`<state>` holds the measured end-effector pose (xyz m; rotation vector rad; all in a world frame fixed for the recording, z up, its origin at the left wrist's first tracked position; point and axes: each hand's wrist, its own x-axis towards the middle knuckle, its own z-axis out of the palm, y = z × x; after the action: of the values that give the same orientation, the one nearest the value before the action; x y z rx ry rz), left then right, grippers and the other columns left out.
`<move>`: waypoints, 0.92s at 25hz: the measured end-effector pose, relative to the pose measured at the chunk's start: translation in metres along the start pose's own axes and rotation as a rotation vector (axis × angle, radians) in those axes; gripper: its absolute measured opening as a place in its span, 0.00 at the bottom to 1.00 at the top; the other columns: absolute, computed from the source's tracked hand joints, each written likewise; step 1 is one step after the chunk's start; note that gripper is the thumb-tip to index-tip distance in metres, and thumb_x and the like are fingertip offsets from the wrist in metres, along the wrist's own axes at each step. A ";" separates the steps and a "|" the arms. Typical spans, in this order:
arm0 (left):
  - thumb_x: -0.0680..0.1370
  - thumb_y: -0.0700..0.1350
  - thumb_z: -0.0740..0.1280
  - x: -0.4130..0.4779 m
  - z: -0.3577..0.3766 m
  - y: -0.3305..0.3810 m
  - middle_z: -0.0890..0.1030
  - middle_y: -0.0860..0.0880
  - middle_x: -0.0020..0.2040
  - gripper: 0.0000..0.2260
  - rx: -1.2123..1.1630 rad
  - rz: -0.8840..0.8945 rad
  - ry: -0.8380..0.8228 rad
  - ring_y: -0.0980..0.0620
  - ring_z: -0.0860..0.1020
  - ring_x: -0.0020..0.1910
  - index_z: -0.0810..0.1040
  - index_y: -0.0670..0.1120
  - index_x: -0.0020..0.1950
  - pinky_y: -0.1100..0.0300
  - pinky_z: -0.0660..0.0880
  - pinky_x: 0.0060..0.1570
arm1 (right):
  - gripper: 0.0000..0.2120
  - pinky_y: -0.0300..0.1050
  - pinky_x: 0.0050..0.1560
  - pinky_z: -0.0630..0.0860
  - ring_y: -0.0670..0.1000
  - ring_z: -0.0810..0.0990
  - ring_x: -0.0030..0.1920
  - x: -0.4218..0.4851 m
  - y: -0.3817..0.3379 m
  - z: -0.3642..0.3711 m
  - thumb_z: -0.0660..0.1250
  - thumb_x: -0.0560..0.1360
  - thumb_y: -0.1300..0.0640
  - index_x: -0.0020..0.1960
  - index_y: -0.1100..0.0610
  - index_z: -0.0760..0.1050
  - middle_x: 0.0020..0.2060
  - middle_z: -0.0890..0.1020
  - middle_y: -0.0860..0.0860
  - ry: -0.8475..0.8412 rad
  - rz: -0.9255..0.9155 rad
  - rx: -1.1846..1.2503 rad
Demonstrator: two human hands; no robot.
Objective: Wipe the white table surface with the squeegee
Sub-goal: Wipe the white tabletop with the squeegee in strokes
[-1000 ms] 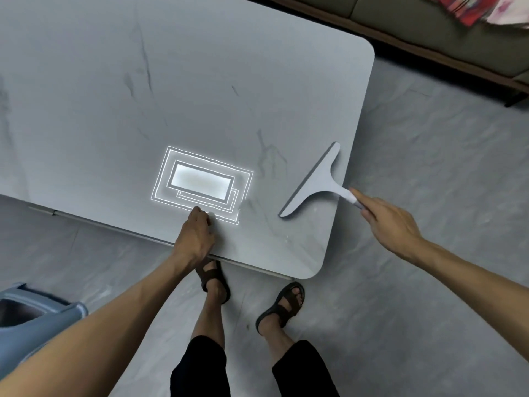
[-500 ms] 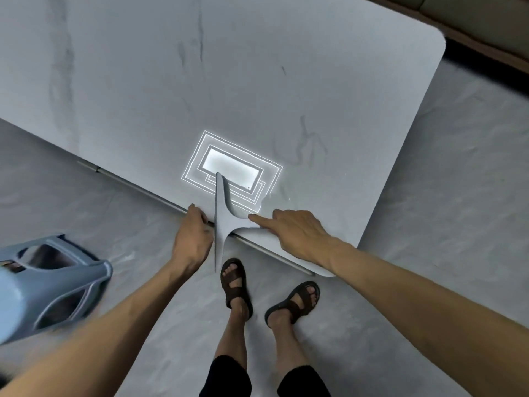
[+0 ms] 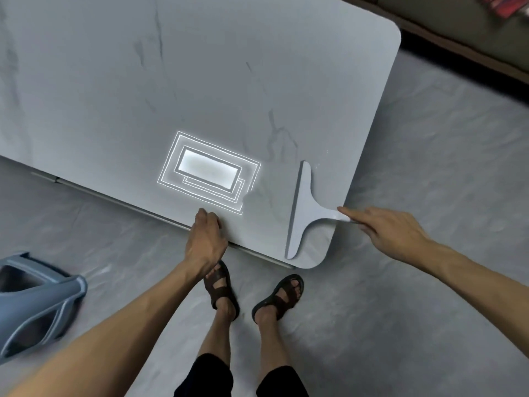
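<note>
Right hand (image 3: pixel 392 233) holds squeegee (image 3: pixel 303 210) handle, mid-wipe near table (image 3: pixel 200 81) corner; left hand (image 3: pixel 204 242) grips edge; next stroke probably needs firm pressure

White squeegee (image 3: pixel 303 213), grey-veined white table (image 3: pixel 200 81)

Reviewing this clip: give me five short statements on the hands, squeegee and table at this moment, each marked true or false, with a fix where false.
1. The right hand holds the squeegee by its handle. True.
2. The squeegee lies at the table's far edge. False: it is by the near right corner of the table.
3. The left hand grips the table's near edge. True.
4. The left hand holds a cloth. False: no cloth shows in it.
5. A blue plastic stool stands on the table. False: it is on the floor, at left.
</note>
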<state>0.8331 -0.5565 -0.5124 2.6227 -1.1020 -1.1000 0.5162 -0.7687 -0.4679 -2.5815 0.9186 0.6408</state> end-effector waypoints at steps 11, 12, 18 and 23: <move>0.72 0.33 0.60 -0.018 0.026 0.026 0.70 0.41 0.50 0.04 -0.019 0.039 0.066 0.40 0.73 0.43 0.71 0.39 0.44 0.46 0.75 0.45 | 0.19 0.45 0.32 0.65 0.51 0.76 0.39 0.029 -0.078 0.013 0.47 0.81 0.41 0.72 0.31 0.55 0.42 0.75 0.47 -0.078 -0.383 -0.116; 0.72 0.33 0.61 -0.018 0.031 0.031 0.71 0.41 0.51 0.04 0.002 0.061 0.065 0.40 0.73 0.43 0.71 0.39 0.44 0.46 0.74 0.45 | 0.19 0.45 0.32 0.64 0.51 0.75 0.38 0.027 -0.071 0.015 0.47 0.82 0.42 0.72 0.31 0.55 0.42 0.74 0.48 -0.072 -0.387 -0.141; 0.71 0.34 0.61 -0.018 0.057 0.058 0.69 0.33 0.62 0.11 0.184 0.158 -0.045 0.34 0.70 0.60 0.71 0.35 0.54 0.46 0.70 0.58 | 0.19 0.42 0.28 0.59 0.48 0.69 0.33 0.004 0.001 0.001 0.50 0.80 0.41 0.70 0.30 0.59 0.36 0.69 0.45 -0.027 -0.278 -0.168; 0.69 0.33 0.60 -0.011 0.054 0.075 0.64 0.26 0.66 0.17 0.204 0.068 -0.190 0.30 0.64 0.66 0.68 0.34 0.57 0.42 0.68 0.63 | 0.19 0.44 0.30 0.64 0.50 0.74 0.35 -0.005 0.061 -0.023 0.50 0.79 0.40 0.69 0.27 0.58 0.35 0.70 0.45 -0.027 -0.184 -0.209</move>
<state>0.7489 -0.5946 -0.5207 2.6485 -1.3999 -1.3088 0.4789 -0.8213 -0.4552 -2.7911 0.6242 0.7522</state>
